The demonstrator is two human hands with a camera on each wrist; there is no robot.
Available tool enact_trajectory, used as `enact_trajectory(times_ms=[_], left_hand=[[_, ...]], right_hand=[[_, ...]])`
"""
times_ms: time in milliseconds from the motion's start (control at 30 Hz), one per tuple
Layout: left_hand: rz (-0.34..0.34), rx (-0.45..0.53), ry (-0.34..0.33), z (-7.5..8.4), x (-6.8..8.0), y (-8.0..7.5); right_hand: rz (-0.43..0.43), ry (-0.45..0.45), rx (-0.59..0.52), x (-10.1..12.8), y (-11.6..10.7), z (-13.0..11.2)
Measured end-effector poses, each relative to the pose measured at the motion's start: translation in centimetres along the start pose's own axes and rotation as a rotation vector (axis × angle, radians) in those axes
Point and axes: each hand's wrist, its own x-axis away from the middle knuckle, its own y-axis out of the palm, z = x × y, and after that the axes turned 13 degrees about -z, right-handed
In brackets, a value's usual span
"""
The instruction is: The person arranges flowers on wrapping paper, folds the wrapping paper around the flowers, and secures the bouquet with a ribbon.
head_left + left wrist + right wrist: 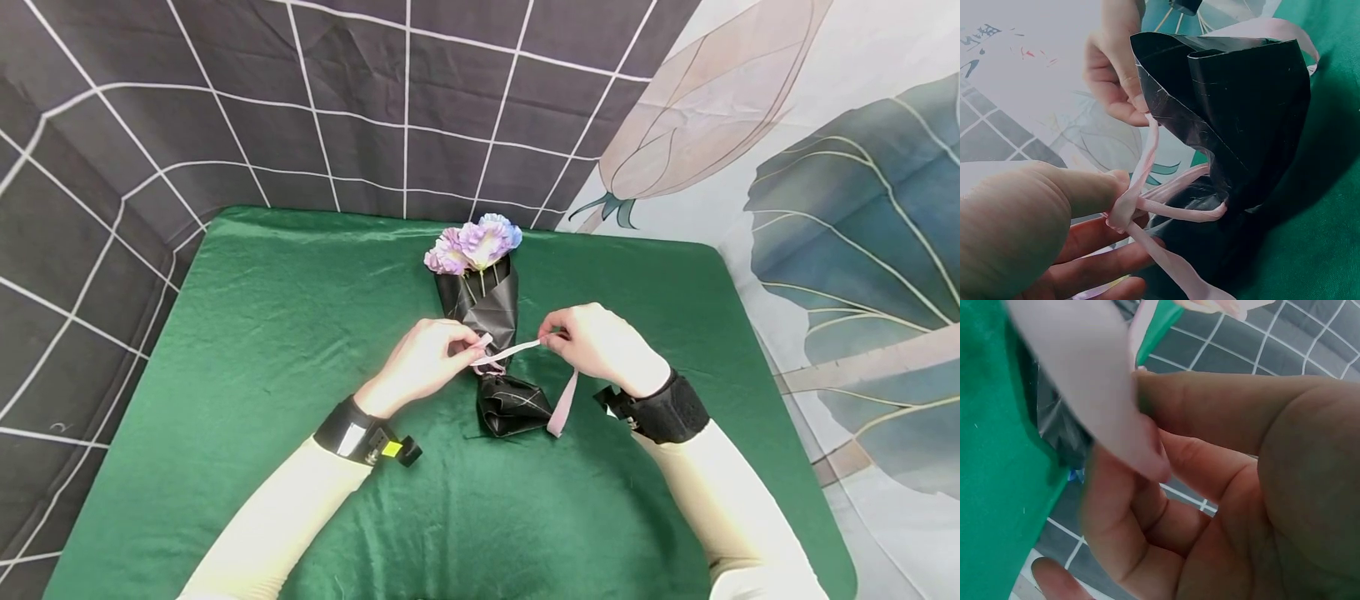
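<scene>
Two hands work a pink ribbon (517, 350) over a green tabletop (300, 333). The left hand (420, 360) has its grip closed on the ribbon: thumb and fingertips (1094, 187) pinch it where the strands cross, right beside the narrow waist of a black-wrapped bouquet (491, 333). The right hand (596, 342) likewise pinches the ribbon between thumb and fingers (1147, 487), and a short stretch of ribbon runs taut between the two grips. From the right grip a loose tail of ribbon (562, 404) hangs down toward the person and ends on the cloth just beside the flared bottom of the black wrapping (1241, 125).

Between the two grips the ribbon loops round the wrapping's waist. Beyond the grips, away from the person, the wrapping widens and purple and blue flowers (474, 243) show at its top. The bouquet lies flat on the tabletop, flowers pointing away. Each wrist carries a black strap above a cream sleeve (285, 517). Behind the tabletop hang a dark grid-patterned backdrop (225, 100) and, off past the right grip, a cloth printed with leaves (847, 208).
</scene>
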Motion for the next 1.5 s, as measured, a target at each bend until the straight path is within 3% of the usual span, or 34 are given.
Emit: enact_trajectory(times_ms=[300, 567, 833, 1000, 1333, 1500], left_hand=[[-0.002, 0.001, 0.012, 0.0, 0.1, 0.1], [-0.014, 0.014, 0.006, 0.0, 0.1, 0.2], [-0.031, 0.020, -0.015, 0.1, 0.1, 0.3], [-0.048, 0.053, -0.037, 0.1, 0.1, 0.5], [-0.048, 0.056, -0.029, -0.2, 0.1, 0.5], [-0.046, 0.057, -0.024, -0.2, 0.0, 0.4]], right_hand=[[0.013, 0.026, 0.028, -0.5, -0.9, -0.5], [0.106, 0.033, 0.135, -1.1, 0.7, -0.5], [0.084, 0.006, 0.048, -0.9, 2.1, -0.5], [0.071, -0.071, -0.007, -1.1, 3.1, -0.7], [0.113, -0.283, 0.007, -2.6, 5.2, -0.5], [0.144, -0.323, 0.036, -3.1, 5.9, -0.6]])
